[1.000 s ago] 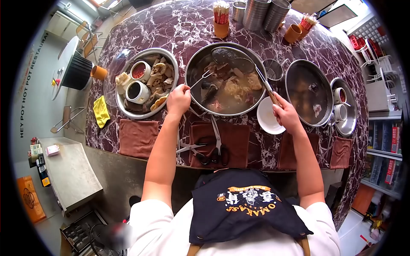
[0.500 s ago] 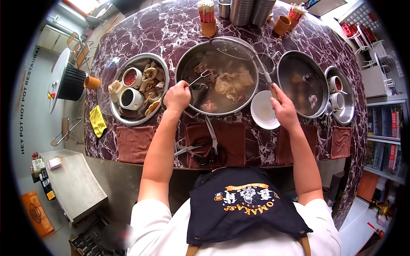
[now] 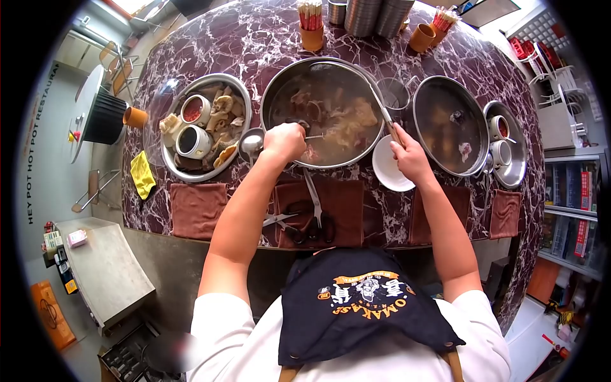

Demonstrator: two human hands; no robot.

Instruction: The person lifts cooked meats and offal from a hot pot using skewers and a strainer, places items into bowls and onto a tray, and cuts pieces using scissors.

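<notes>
My left hand point(image 3: 284, 141) is closed round a thin metal fork, over the near left rim of the large steel pot point(image 3: 267, 83). The fork's tip reaches into the cloudy broth. My right hand point(image 3: 409, 151) grips the wooden handle of a wire strainer point(image 3: 380, 105) at the pot's right side; its mesh lies along the far rim, hard to make out. Pale, frilly meat point(image 3: 347, 124) and darker pieces sit in the broth. Beside my left hand is a steel ladle point(image 3: 252, 142), and below my right hand a white bowl point(image 3: 389, 167).
On the left a steel tray point(image 3: 240, 95) holds meat pieces and two sauce cups. Scissors point(image 3: 316, 213) lie on a brown cloth point(image 3: 347, 213) near the front edge. A second pot point(image 3: 421, 89) and an oval tray point(image 3: 517, 169) stand on the right. Chopstick holders point(image 3: 312, 39) stand behind.
My left hand has moved right and over the pot with the fork. The strainer, earlier above the pot with a dark piece on it, now sits lower near the far rim.
</notes>
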